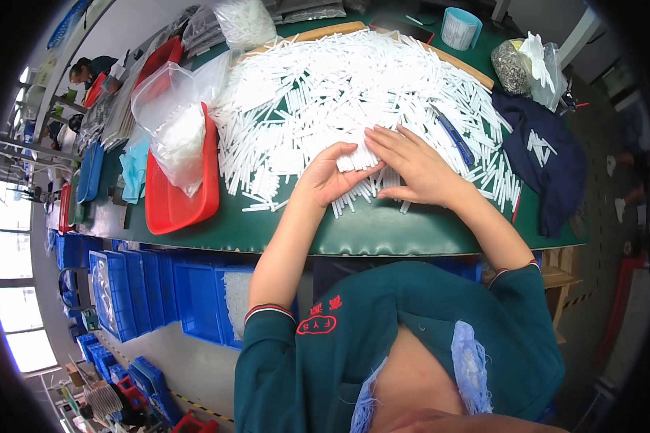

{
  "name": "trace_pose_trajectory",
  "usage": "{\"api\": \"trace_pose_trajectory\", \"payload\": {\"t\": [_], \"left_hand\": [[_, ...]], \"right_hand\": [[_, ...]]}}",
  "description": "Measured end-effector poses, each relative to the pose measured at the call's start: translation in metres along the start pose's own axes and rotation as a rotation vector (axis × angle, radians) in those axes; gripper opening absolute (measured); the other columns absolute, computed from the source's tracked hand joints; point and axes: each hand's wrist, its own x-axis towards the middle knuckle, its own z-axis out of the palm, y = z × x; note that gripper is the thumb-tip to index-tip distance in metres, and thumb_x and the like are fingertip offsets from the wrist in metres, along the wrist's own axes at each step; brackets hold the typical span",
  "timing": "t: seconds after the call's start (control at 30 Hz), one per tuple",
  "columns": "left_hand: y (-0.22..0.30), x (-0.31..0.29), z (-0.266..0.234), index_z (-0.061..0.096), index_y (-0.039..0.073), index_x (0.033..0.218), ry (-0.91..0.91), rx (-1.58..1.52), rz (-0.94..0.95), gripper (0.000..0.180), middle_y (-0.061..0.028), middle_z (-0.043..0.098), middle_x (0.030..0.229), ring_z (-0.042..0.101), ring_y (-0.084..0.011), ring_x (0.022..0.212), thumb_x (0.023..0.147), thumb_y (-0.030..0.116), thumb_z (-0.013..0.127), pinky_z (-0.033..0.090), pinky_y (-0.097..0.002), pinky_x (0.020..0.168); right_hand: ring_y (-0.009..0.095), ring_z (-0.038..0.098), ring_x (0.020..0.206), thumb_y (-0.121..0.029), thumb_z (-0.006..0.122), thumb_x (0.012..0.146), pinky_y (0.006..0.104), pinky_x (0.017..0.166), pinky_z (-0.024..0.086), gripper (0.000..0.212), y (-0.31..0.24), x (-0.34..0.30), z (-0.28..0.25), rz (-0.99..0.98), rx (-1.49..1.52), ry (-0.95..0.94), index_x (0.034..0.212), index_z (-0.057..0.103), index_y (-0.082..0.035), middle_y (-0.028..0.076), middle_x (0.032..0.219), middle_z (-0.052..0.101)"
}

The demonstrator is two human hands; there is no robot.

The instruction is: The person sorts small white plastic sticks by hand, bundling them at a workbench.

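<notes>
Small bundle of short, slim white sticks: lying between the hands, lining up evenly, showing pale ends.
Bare left hand: curling half-closed, cradling the bundle.
Bare right hand: stretching fingers, holding thumb apart, resting fingertips against the bundle.
Glossy green tabletop: running bare along the near edge.
Deep red plastic tray: bounding the left.
Crumpled navy cloth: bounding the right.
</notes>
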Motion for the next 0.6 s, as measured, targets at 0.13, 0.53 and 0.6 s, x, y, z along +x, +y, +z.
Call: {"api": "trace_pose_trajectory", "payload": {"t": [0.13, 0.53, 0.6], "left_hand": [[-0.011, -0.013, -0.008, 0.03, 0.0, 0.132, -0.177, -0.145, -0.024, 0.05, -0.02, 0.038, 0.134, 0.039, -0.0348, 0.125, 0.089, 0.014, 0.051, 0.03, -0.0586, 0.103], [-0.036, -0.042, -0.002, 0.015, 0.008, 0.144, -0.397, -0.216, -0.12, 0.105, -0.0173, 0.026, 0.144, 0.027, -0.0372, 0.132, 0.071, 0.083, 0.026, 0.026, -0.0551, 0.105], [-0.039, -0.044, -0.006, 0.015, 0.008, 0.144, -0.448, -0.299, -0.137, 0.11, -0.0169, 0.026, 0.145, 0.026, -0.0368, 0.132, 0.067, 0.087, 0.024, 0.027, -0.0547, 0.104]], "right_hand": [[0.029, 0.033, 0.131, -0.04, 0.068, 0.071, 0.0459, 0.107, 0.025, 0.084, -0.009, -0.015, -0.004, 0.023, -0.005, -0.026, 0.137, 0.032, -0.003, 0.014, 0.142, 0.033], [0.034, 0.049, 0.114, -0.038, 0.075, 0.067, 0.0418, 0.097, 0.038, 0.095, -0.021, -0.017, 0.001, -0.02, 0.329, 0.146, 0.139, 0.026, -0.001, 0.017, 0.128, 0.048], [0.034, 0.05, 0.113, -0.037, 0.075, 0.067, 0.0419, 0.096, 0.038, 0.094, -0.023, -0.019, 0.003, -0.031, 0.319, 0.153, 0.138, 0.026, -0.001, 0.017, 0.127, 0.049]]}}
